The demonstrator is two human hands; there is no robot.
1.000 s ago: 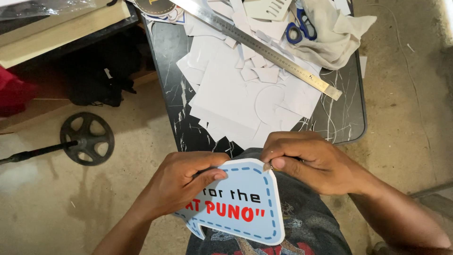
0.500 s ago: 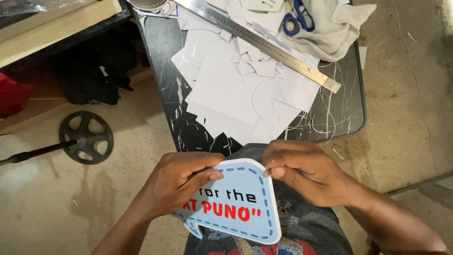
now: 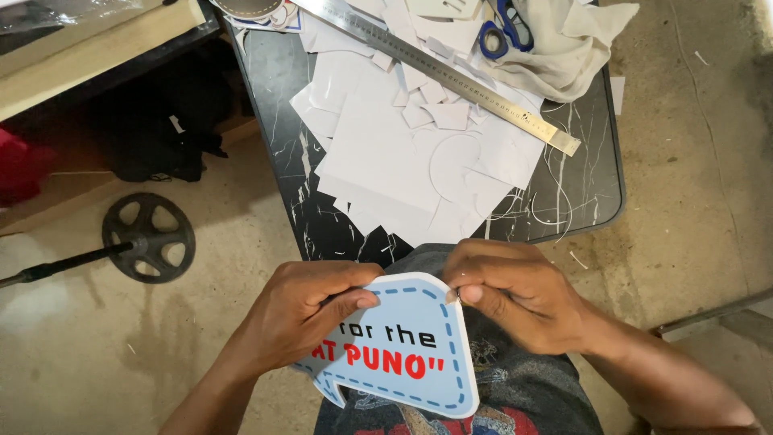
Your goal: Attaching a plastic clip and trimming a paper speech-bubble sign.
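Left hand (image 3: pixel 302 322) grips the sign (image 3: pixel 403 354) at its left edge, thumb on top. The sign, a light-blue speech-bubble cutout w/ dashed border, sits over the person's lap, just below the table (image 3: pixel 600 185). Looks light, thin, fairly stiff; likely creases if bent, so hold by edges. Right hand (image 3: pixel 515 294) pinches the upper-right rim, fingers curled tight. Hidden: sign's left part under the left hand, whatever the right fingertips hold, sign's underside.

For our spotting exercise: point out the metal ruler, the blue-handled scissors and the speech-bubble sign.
metal ruler (image 3: pixel 451 79), head view, middle of its length.
blue-handled scissors (image 3: pixel 506 28), head view, on the handles.
speech-bubble sign (image 3: pixel 411 358), head view, pale blue face.
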